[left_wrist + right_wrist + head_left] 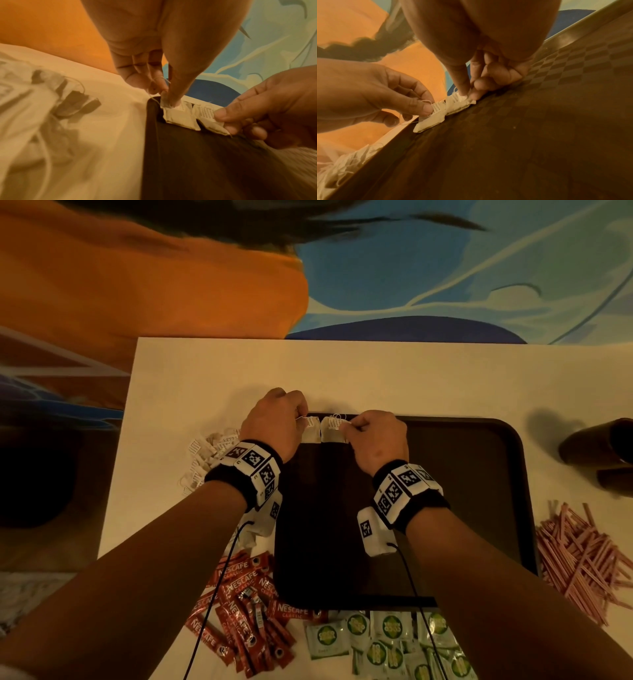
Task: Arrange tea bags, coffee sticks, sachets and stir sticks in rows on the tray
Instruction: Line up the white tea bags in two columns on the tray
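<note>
Head view: your two tea bags lie side by side at the far left corner of the tray (479, 460), the left tea bag (310, 434) just beside the right tea bag (333, 433), their edges nearly touching. Each carries a small paper tag with fine print too small to read, and loose white string curls above them. Your left hand (274, 422) pinches the left bag's tag and string between thumb and fingertip; your right hand (378, 438) pinches the top right corner of the right bag, the other fingers curled under. Both hands sit right on the bags, wrists toward you over the dark tray.

Left of the tray, a heap of tea bags (209, 453) with strings lies on the pale surface (411, 378). Nearer you, red coffee sticks (239, 611) read "NESCAFE CLASSIC". Along the tray's near edge lie white sachets (387, 642) with round green logos whose lettering is not legible. Right of the tray is a loose pile of pink stir sticks (582, 556), and beyond it, dark cups (599, 450) on their sides.
</note>
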### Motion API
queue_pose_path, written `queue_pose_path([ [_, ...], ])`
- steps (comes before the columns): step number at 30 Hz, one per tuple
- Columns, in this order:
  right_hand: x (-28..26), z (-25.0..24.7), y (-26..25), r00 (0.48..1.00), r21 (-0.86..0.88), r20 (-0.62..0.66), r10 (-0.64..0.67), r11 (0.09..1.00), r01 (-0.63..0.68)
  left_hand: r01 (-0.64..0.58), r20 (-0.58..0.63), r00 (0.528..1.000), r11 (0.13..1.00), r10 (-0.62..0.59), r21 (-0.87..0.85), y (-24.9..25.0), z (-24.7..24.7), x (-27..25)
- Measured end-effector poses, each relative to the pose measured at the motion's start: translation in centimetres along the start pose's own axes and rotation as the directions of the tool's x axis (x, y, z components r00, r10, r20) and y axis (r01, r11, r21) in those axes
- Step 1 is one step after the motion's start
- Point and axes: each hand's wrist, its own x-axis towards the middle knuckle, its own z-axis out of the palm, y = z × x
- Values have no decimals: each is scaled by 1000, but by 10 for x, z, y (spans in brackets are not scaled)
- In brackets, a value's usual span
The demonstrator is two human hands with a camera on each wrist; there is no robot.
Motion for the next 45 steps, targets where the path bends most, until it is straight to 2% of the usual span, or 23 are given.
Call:
queue_pose_path([
  [4, -4, -5, 0, 999, 26, -46, -1, 1000, 2, -41, -15, 999, 999, 41, -20, -2, 2, -7],
  [7, -8, -9, 0, 992, -49, -57, -113, 993, 111, -89, -48, 995, 996, 88, -14, -6, 7, -19],
  [10, -12, -7, -1, 972, -134, 24, -233, 963, 235, -110, -68, 991, 994, 111, 19, -11, 11, -27],
  [13, -15, -1, 0, 951, -187, 94, -295, 933, 308, -91, -44, 995, 995, 93, 48, -13, 13, -28],
  [20, -13, 6, -2, 954, -219, 142, -265, 931, 292, -92, -23, 995, 996, 93, 13, -14, 12, -26],
  [28, -24, 0, -8, 943, -173, 135, -304, 930, 325, -82, -57, 995, 994, 77, -72, -22, -6, -40],
  [32, -45, 7, -21, 918, -120, 235, -320, 927, 354, -38, -115, 993, 991, 23, -131, -48, -30, -61],
  [38, -77, 24, -40, 867, -82, 369, -336, 917, 390, 61, -161, 984, 994, -76, -93, -94, -67, -91],
  [45, -107, 62, -58, 814, -162, 486, -318, 882, 442, 116, -24, 993, 986, -119, -121, -128, -74, -122],
])
